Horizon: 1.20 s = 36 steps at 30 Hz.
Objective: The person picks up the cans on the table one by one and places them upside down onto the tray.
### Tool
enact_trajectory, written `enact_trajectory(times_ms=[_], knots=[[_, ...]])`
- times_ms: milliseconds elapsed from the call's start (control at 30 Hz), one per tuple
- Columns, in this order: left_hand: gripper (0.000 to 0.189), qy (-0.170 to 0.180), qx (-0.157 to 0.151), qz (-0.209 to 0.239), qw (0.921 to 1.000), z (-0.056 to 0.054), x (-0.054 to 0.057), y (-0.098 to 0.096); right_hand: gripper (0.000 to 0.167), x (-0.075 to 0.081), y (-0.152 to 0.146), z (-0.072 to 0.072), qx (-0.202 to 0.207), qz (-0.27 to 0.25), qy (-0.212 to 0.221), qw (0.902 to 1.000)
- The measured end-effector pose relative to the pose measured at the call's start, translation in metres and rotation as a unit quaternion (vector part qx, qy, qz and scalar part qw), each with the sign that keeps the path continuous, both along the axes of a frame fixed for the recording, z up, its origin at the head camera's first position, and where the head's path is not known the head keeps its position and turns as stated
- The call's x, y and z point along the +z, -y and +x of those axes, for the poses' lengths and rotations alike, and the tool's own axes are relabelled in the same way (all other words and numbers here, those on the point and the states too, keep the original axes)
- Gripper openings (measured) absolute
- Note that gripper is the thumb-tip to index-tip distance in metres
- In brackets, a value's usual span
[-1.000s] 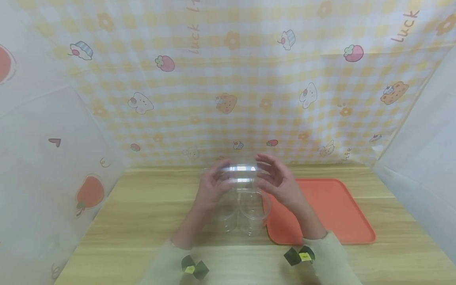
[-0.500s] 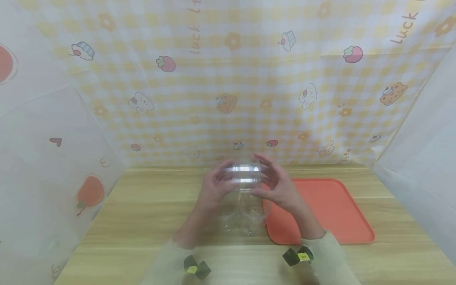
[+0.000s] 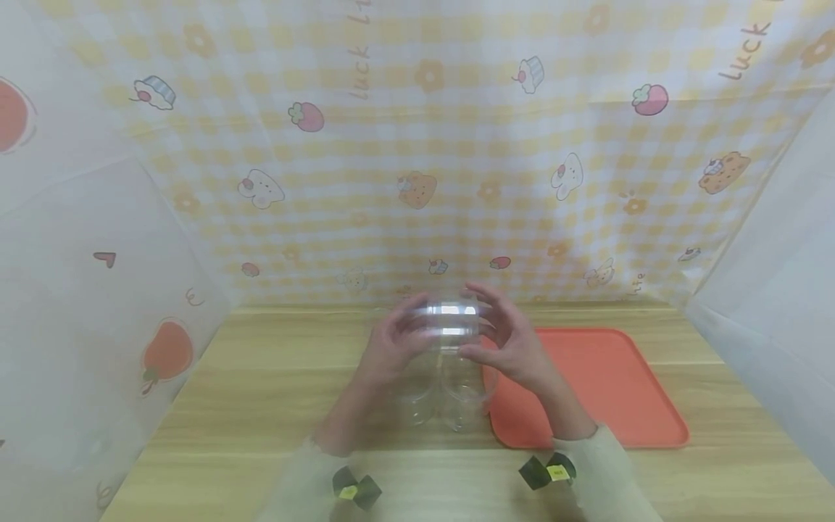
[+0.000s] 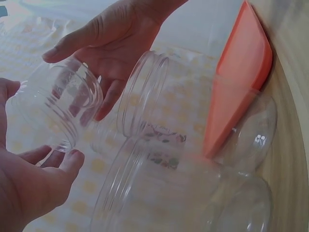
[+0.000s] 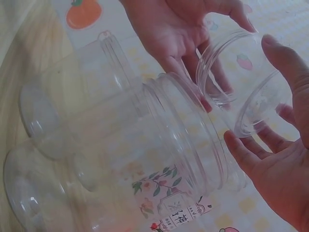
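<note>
A short, clear plastic jar [image 3: 453,322] is held up between both hands above the table. My left hand [image 3: 394,344] has its fingers curled round the jar's left side. My right hand [image 3: 512,341] grips the other side, thumb low and fingers above. Right below stand two taller clear jars, one [image 3: 468,380] by the tray and one [image 3: 417,406] partly behind the left hand. Both wrist views show their wide, ringed rims, uncovered. A floral printed label [image 5: 169,193] shows through the clear walls; I cannot tell which container bears it.
An orange-red tray [image 3: 613,391] lies flat at the right, its left edge close to the tall jars. The wooden table [image 3: 274,406] runs back to a yellow checked cloth [image 3: 457,145]. White cloth [image 3: 85,326] hangs at the sides.
My right hand has come in to the left, its thumb now against the short jar. The left hand has shifted slightly right. The tall jars and the tray have stayed put.
</note>
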State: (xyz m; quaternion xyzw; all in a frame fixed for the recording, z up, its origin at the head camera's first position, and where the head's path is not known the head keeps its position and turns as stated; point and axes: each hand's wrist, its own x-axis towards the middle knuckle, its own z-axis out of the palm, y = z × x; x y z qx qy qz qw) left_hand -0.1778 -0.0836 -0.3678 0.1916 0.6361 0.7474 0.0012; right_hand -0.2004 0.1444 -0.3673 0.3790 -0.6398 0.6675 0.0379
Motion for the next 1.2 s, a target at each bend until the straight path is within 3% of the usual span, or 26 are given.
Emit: enact_trajectory(times_ms=[300, 533, 667, 900, 1100, 1200], knots=[[0.068, -0.037, -0.009, -0.077, 0.9963, -0.002, 0.001, 0.014, 0.086, 0.0, -0.006, 0.0, -0.013, -0.003, 0.013, 0.9998], [0.075, -0.103, 0.001, -0.191, 0.9761, -0.003, 0.003, 0.032, 0.084, 0.0, -0.011, 0.001, -0.01, -0.002, 0.011, 0.9999], [0.076, -0.123, 0.015, -0.26, 0.9577, -0.002, 0.002, 0.037, 0.084, 0.001, -0.014, 0.002, -0.018, -0.003, 0.014, 0.9997], [0.076, -0.172, 0.052, -0.393, 0.9017, 0.001, -0.001, 0.039, 0.086, 0.003, -0.019, 0.002, -0.022, 0.0, 0.014, 0.9996], [0.082, -0.168, 0.04, -0.471, 0.865, 0.003, -0.004, 0.037, 0.087, 0.005, -0.026, 0.003, -0.031, 0.005, 0.006, 0.9995], [0.084, -0.172, 0.036, -0.493, 0.8519, 0.004, -0.005, 0.036, 0.086, 0.005, -0.029, 0.002, -0.034, 0.005, 0.005, 0.9994]])
